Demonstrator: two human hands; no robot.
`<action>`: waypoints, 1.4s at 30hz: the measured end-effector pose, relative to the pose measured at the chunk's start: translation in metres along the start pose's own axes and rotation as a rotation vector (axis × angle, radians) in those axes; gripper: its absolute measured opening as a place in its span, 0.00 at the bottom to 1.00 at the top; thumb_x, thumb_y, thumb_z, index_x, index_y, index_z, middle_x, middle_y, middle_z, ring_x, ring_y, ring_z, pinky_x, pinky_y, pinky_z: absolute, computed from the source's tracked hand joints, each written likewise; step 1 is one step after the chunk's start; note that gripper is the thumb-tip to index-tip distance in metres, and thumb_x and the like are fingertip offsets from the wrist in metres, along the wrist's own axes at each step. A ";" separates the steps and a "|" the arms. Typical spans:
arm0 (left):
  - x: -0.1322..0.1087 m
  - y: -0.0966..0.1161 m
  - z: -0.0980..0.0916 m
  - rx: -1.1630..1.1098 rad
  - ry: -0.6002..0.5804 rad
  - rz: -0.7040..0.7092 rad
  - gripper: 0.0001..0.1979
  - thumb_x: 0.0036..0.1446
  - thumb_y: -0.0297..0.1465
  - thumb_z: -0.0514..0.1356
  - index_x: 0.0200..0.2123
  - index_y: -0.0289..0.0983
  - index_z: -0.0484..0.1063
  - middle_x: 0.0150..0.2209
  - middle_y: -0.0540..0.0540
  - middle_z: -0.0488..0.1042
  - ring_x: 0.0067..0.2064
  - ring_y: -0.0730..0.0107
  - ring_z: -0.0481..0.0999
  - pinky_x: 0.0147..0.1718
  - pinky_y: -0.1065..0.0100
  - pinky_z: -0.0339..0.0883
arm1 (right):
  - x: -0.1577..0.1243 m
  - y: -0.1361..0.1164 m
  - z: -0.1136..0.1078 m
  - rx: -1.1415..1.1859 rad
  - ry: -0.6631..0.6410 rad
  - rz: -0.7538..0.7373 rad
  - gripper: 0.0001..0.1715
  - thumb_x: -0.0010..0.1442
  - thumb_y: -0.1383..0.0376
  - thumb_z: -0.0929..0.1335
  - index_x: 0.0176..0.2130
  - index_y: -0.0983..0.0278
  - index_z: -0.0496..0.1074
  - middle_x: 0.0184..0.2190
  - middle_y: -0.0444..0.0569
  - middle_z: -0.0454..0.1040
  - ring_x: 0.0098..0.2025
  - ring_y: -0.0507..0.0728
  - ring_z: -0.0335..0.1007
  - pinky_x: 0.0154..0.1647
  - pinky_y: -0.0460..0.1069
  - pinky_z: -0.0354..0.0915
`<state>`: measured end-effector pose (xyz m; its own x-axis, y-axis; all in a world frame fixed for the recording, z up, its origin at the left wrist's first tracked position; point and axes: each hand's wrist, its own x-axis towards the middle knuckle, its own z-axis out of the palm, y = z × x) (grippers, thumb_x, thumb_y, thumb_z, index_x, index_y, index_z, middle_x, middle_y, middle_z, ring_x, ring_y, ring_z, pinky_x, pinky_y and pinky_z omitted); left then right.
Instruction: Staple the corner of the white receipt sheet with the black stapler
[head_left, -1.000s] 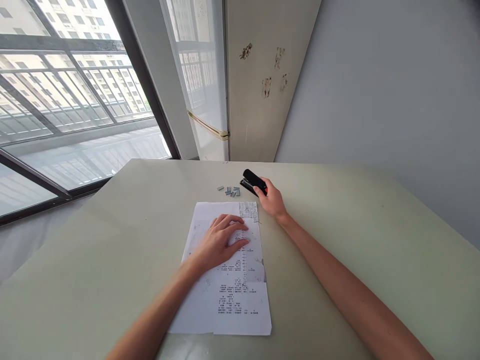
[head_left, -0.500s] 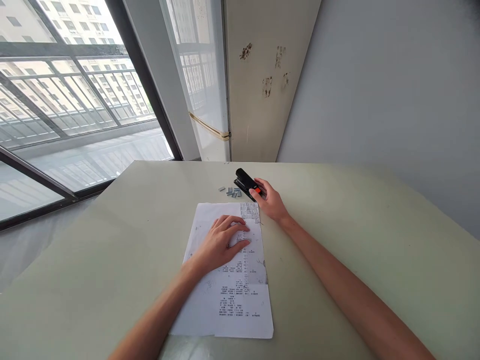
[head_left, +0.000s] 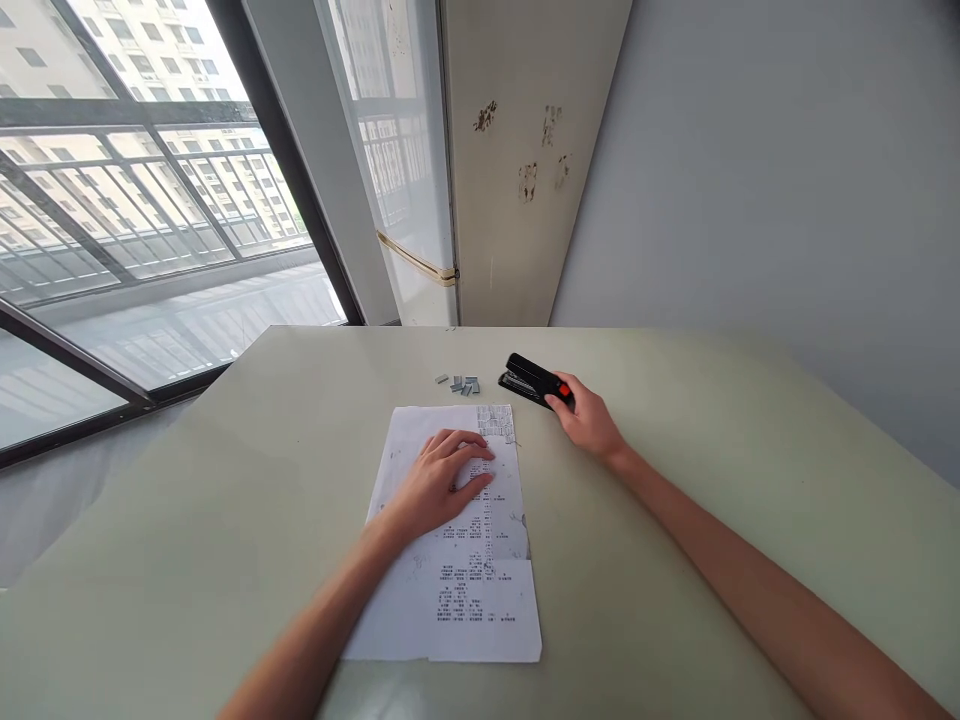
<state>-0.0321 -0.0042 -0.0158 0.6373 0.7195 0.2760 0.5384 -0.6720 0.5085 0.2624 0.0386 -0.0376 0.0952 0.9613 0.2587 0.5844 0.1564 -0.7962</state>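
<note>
A black stapler point(head_left: 531, 378) with a red-orange patch is gripped at its rear end by my right hand point(head_left: 589, 415). Its front points left, and a gap shows between its top arm and base. Fingers outstretched, my left hand point(head_left: 448, 478) rests on the upper part of the printed paper point(head_left: 480, 610). Small printed text and a few faint drawings cover the sheet, whose top right corner lies left of and below the stapler. Beyond the paper's top edge sits a small pile of grey staple strips point(head_left: 465, 385), to the left of the stapler.
Everything lies on a pale green table point(head_left: 187, 520). A white cabinet with a yellowish handle point(head_left: 416, 257) and a stained side stands behind it. Window glass with a railing point(head_left: 225, 190) is at the left, a grey wall point(head_left: 765, 180) at the right.
My right hand has moved the stapler to the right, away from the staple strips and the paper's top right corner. My left hand stays on the paper.
</note>
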 end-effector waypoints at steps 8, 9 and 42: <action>0.003 0.000 0.001 0.019 0.002 -0.001 0.11 0.72 0.37 0.59 0.53 0.47 0.76 0.58 0.46 0.75 0.61 0.55 0.71 0.62 0.49 0.66 | -0.081 0.015 -0.082 0.026 -0.259 0.071 0.27 0.69 0.50 0.66 0.63 0.54 0.69 0.43 0.49 0.78 0.37 0.60 0.74 0.36 0.53 0.73; 0.003 0.000 0.000 0.022 -0.001 -0.004 0.11 0.72 0.37 0.59 0.53 0.47 0.76 0.58 0.46 0.75 0.61 0.54 0.72 0.62 0.48 0.67 | -0.089 0.016 -0.087 0.028 -0.271 0.081 0.26 0.69 0.51 0.66 0.63 0.53 0.70 0.42 0.48 0.78 0.36 0.59 0.73 0.34 0.53 0.72; 0.050 0.072 0.052 0.006 0.037 0.024 0.09 0.70 0.40 0.62 0.42 0.42 0.76 0.42 0.47 0.82 0.43 0.59 0.79 0.45 0.54 0.72 | -0.108 0.011 -0.088 0.192 -0.125 0.136 0.23 0.76 0.47 0.59 0.56 0.54 0.73 0.53 0.50 0.81 0.55 0.63 0.76 0.56 0.56 0.70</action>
<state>0.0667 -0.0255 -0.0077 0.6294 0.7089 0.3181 0.5266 -0.6902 0.4963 0.3295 -0.0832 -0.0260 0.0554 0.9950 0.0827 0.4085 0.0530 -0.9112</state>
